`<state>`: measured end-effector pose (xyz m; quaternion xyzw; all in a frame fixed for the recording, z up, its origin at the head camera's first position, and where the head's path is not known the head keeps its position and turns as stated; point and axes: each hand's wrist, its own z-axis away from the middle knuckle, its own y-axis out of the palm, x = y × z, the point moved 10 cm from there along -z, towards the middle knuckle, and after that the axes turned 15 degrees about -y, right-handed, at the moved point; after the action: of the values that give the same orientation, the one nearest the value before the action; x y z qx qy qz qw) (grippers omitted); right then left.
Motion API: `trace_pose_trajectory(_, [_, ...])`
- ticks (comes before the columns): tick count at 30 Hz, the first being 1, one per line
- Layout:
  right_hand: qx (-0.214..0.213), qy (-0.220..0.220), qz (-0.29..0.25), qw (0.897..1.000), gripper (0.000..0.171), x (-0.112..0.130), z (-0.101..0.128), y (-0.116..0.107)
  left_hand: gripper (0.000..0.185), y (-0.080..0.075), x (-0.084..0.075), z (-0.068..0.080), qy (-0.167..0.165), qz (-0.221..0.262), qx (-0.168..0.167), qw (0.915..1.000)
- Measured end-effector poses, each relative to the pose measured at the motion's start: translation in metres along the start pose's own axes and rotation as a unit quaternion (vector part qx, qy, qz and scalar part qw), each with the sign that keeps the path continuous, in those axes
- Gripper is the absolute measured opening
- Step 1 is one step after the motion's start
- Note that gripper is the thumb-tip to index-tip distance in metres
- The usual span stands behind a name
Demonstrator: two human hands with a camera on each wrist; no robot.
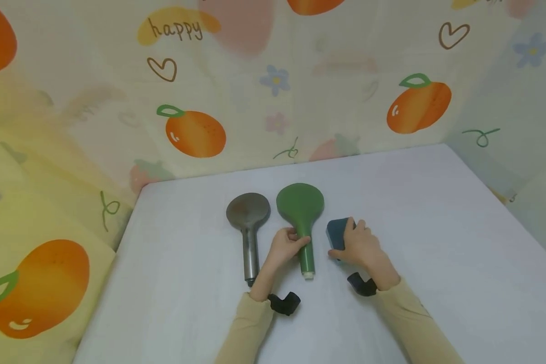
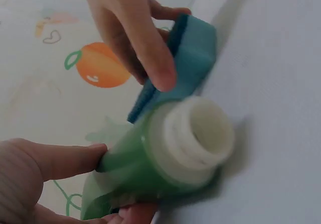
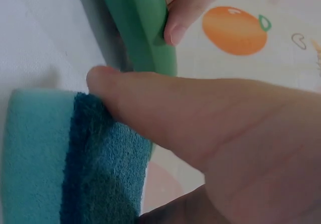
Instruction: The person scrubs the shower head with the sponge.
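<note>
A green shower head (image 1: 300, 202) lies on the white table, its handle pointing toward the person. My left hand (image 1: 284, 247) grips that handle from the left, thumb across the top. The white threaded handle end (image 2: 200, 133) faces the left wrist camera. To the right, my right hand (image 1: 364, 247) holds a blue scrub sponge (image 1: 335, 233) between thumb and fingers, low over the table. In the right wrist view the sponge shows a light teal foam layer (image 3: 35, 153) and a dark blue scouring layer (image 3: 110, 169).
A grey metallic shower head (image 1: 248, 210) lies left of the green one, its lower handle close to the left wrist. Black wrist mounts (image 1: 285, 303) stick out from both wrists. Behind the white table (image 1: 437, 212) hangs a fruit-patterned cloth (image 1: 236, 91).
</note>
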<state>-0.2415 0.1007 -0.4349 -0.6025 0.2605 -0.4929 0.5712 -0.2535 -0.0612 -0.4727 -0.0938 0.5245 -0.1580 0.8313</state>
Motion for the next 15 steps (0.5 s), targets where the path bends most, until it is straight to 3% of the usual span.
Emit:
trace_pose_trajectory(5, [0.003,0.002,-0.016,1.0,0.095,-0.001,0.001,0.001,0.041,0.007,0.011,-0.006,-0.052,0.056,0.055,0.9956])
trace_pose_trajectory(10, [0.006,0.004,-0.029,1.0,0.086,-0.006,0.0,-0.003,0.036,0.009,0.016,-0.007,-0.057,0.123,0.103,0.9855])
trace_pose_trajectory(13, [-0.033,-0.001,-0.033,0.999,0.078,-0.01,0.001,-0.016,0.038,0.012,0.018,-0.006,-0.055,0.156,0.123,0.9785])
trace_pose_trajectory(15, [-0.089,-0.017,-0.034,0.995,0.072,-0.009,0.001,-0.031,0.04,0.013,0.016,-0.004,-0.05,0.176,0.134,0.974])
